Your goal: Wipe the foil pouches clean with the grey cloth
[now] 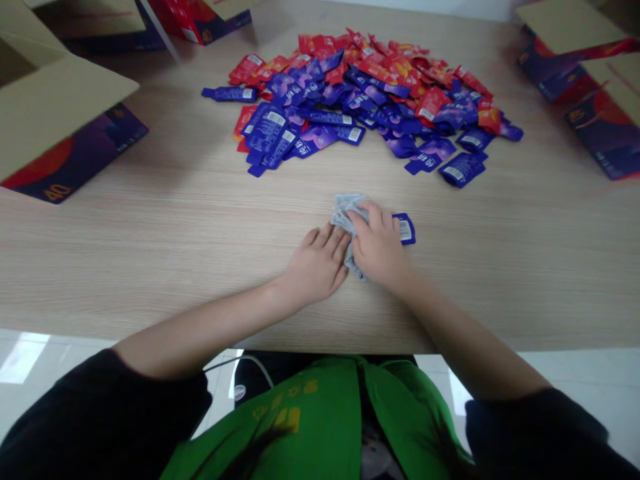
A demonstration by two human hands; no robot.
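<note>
Pouch (407,229) and cloth (350,202) are both found under the right hand (379,241), on the table (165,267); only the pouch's blue end, with part of a barcode, is left showing at three o'clock of that hand. The cloth is clasped in the right fingers, which are bent over it, and a fold of it is let out at eleven o'clock and another at six. The left hand (317,263) is laid palm down at eight o'clock, its fingers stretched out and set against the cloth's edge; whether the pouch's hidden end is pinned by them cannot be told.

Wiping seems to be the step in hand. It would be done best with the near end pinned flat and the cloth drawn outward in even strokes toward three o'clock, so that the thin pouch is not creased or skidded along. Pressure should be kept light, since soft contents may be held inside.

The cloth is grey, limp and crumpled. The pouch is smooth, with rounded corners. At twelve o'clock more pouches (360,100), red and blue, are heaped, slick and overlapping. Stiff card boxes (613,127), printed outside and plain tan inside, are set at two o'clock; another box (95,150) is placed between nine and ten.
</note>
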